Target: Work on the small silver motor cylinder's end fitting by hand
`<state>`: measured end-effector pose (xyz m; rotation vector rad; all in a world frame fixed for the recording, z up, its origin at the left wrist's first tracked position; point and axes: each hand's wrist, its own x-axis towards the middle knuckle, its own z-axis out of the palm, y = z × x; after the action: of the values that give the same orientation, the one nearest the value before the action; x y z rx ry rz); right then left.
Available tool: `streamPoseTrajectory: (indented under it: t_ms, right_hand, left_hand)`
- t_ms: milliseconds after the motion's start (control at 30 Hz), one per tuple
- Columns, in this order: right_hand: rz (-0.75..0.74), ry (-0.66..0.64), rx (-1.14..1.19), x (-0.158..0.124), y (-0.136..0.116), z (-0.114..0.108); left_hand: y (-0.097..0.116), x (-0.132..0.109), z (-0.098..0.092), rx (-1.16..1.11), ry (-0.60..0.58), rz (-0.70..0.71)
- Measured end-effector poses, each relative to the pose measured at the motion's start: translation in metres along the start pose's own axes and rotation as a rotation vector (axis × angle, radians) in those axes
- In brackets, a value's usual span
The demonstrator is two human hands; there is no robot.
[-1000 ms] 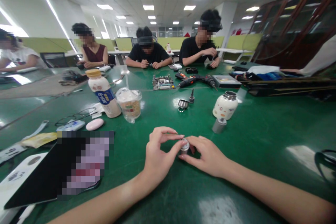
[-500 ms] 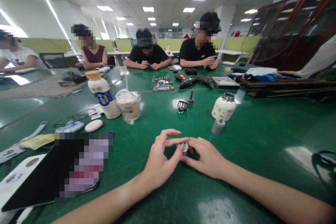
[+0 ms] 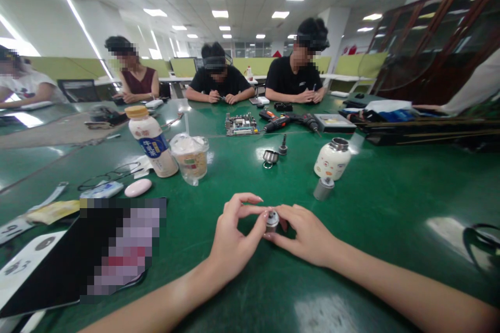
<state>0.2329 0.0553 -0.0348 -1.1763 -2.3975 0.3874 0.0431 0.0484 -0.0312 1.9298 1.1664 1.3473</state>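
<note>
Between my hands a small grey metal-looking cylinder (image 3: 272, 221) stands upright on the green table (image 3: 250, 296), its light round top facing up. My left hand (image 3: 232, 239) pinches it from the left with thumb and a finger, while the index finger arches above. From the right, my right hand (image 3: 310, 234) closes its thumb and fingers around it. Beyond them lie a steel cup-like part with a ring (image 3: 270, 157) and a dark grey part with a stem (image 3: 283, 145). A white patterned bottle (image 3: 333, 158) without its lid stands beside a grey cylinder (image 3: 324, 188).
Left of my hands stand a drink bottle (image 3: 152, 143) and a plastic cup with a straw (image 3: 190, 161), near a pink oval case (image 3: 138, 188) and a black flat panel (image 3: 58, 260). A circuit board (image 3: 241, 124) and power drills (image 3: 289, 121) lie farther back. Several people sit opposite.
My left thumb has drawn back slightly to the left, showing more of the small cylinder. Across the table, the person at right has lowered their raised hand.
</note>
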Motion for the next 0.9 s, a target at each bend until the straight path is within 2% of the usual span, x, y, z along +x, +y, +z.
streamPoseTrajectory:
  t_ms: [300,433,567,667,800,900]
  right_hand:
    - [-0.004,0.016,-0.004,0.0,0.0,0.0]
    - [0.007,0.013,-0.005,0.0,-0.001,-0.001]
    - [0.008,0.012,0.0,0.001,-0.003,-0.002]
    - [0.007,0.02,-0.002,0.001,-0.003,-0.003]
    - [0.003,0.028,-0.009,0.0,-0.003,-0.002]
    - [0.004,0.035,-0.018,0.0,-0.003,-0.002]
  left_hand:
    - [0.003,0.008,0.004,-0.01,0.084,0.001]
    - [-0.005,0.013,0.0,0.065,0.152,-0.024]
    - [-0.021,0.016,-0.005,0.152,0.016,-0.117]
    - [-0.027,0.016,-0.006,0.191,-0.061,-0.128]
    - [-0.026,0.016,-0.005,0.211,-0.074,-0.129]
    - [-0.023,0.017,-0.004,0.18,0.017,-0.123]
